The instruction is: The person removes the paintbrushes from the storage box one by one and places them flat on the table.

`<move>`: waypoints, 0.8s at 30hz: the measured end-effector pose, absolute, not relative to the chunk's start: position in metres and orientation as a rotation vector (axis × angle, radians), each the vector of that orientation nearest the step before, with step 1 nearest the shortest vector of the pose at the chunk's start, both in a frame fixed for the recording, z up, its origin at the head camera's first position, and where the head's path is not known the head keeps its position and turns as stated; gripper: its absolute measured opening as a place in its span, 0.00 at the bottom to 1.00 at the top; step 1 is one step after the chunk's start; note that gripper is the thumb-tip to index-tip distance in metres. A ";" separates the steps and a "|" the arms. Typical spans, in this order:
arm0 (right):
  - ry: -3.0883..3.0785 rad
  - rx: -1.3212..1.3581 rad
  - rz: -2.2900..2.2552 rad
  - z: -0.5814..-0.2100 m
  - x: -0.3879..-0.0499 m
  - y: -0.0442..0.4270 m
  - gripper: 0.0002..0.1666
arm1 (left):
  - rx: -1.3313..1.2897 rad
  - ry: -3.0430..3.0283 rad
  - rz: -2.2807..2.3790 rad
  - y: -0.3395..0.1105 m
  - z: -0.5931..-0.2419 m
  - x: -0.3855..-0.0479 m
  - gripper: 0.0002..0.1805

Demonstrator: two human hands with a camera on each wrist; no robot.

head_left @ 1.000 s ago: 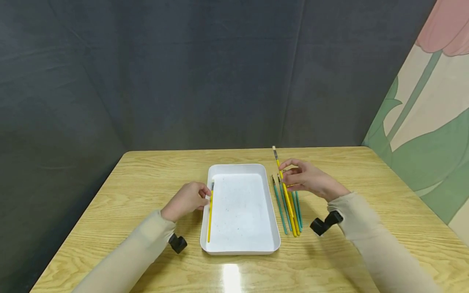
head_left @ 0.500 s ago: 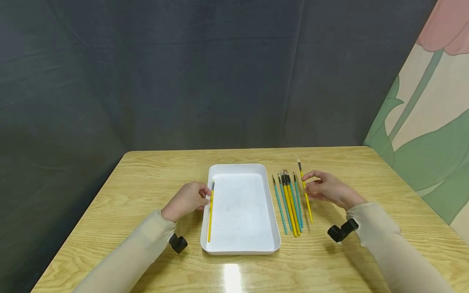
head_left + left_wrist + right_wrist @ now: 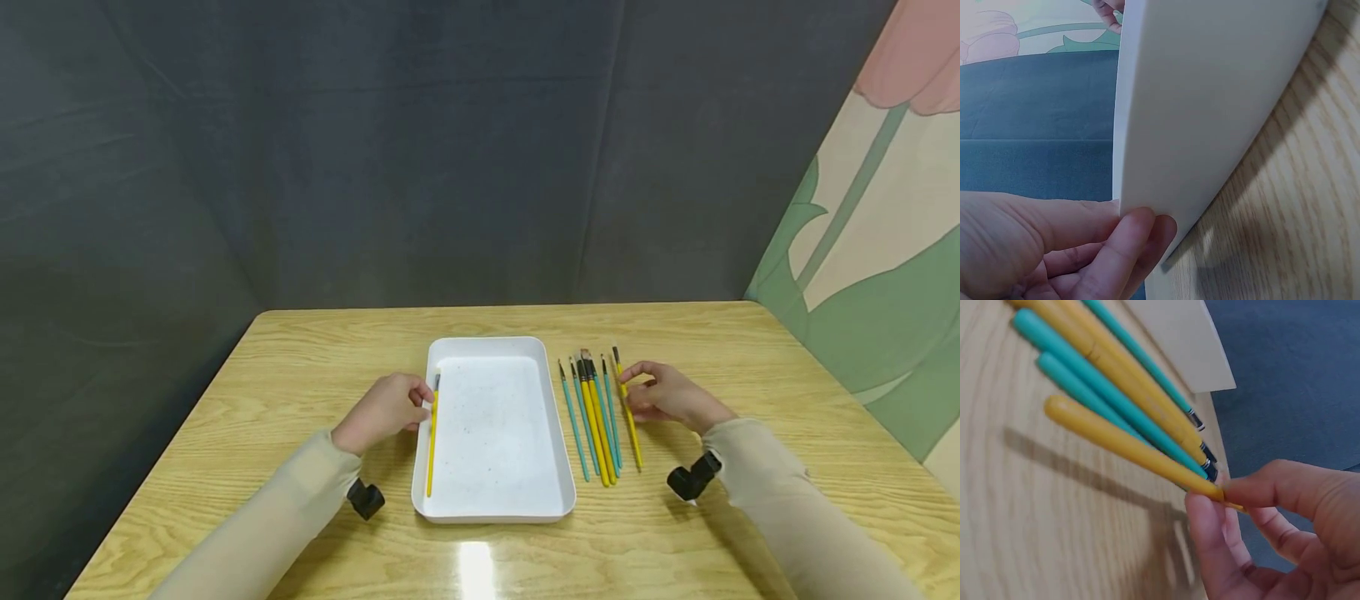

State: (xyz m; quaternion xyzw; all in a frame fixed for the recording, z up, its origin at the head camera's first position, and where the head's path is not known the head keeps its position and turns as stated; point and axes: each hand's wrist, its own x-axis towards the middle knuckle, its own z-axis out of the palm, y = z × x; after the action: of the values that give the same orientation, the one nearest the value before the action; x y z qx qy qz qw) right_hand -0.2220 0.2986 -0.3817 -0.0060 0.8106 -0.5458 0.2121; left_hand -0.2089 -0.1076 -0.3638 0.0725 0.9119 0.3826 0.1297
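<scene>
My left hand [image 3: 382,410] pinches the left rim of a white rectangular tray [image 3: 495,450], thumb inside and fingers curled against the outer wall. Inside the tray, along its left side, lies a yellow-handled paintbrush [image 3: 431,454]. My right hand [image 3: 667,396] holds another yellow paintbrush [image 3: 633,437] between thumb and fingertips, just right of a row of brushes. In the right wrist view the held paintbrush [image 3: 1122,447] casts a shadow on the table, its handle end slightly raised; its bristle end is hidden behind the hand there.
Between the tray and my right hand, several teal paintbrushes [image 3: 574,429] and two thicker yellow paintbrushes [image 3: 602,433] lie side by side on the wooden table [image 3: 322,542]. A dark curtain [image 3: 450,167] hangs behind the table's far edge. A flower-painted wall [image 3: 885,317] stands at right.
My right hand has carried the yellow paintbrush from above the row to its right side, then lowered it towards the table. The left hand and tray have stayed in place.
</scene>
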 end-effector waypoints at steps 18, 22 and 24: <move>2.316 0.076 -1.409 -0.385 -0.222 0.292 0.25 | 0.214 2.650 1.110 -0.108 -0.367 -0.210 0.06; 2.325 0.084 -1.393 -0.383 -0.222 0.290 0.24 | 0.208 2.643 1.117 -0.108 -0.366 -0.211 0.06; 2.330 0.077 -1.385 -0.383 -0.222 0.290 0.23 | 0.206 2.639 1.118 -0.108 -0.366 -0.211 0.05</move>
State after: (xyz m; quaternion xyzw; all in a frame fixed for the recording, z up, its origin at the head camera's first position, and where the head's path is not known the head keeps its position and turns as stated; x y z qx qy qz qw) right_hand -0.2220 0.2898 -0.3831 0.0279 0.8394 -0.4991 0.2134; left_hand -0.2109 -0.1080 -0.3664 0.0712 0.9101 0.3857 0.1335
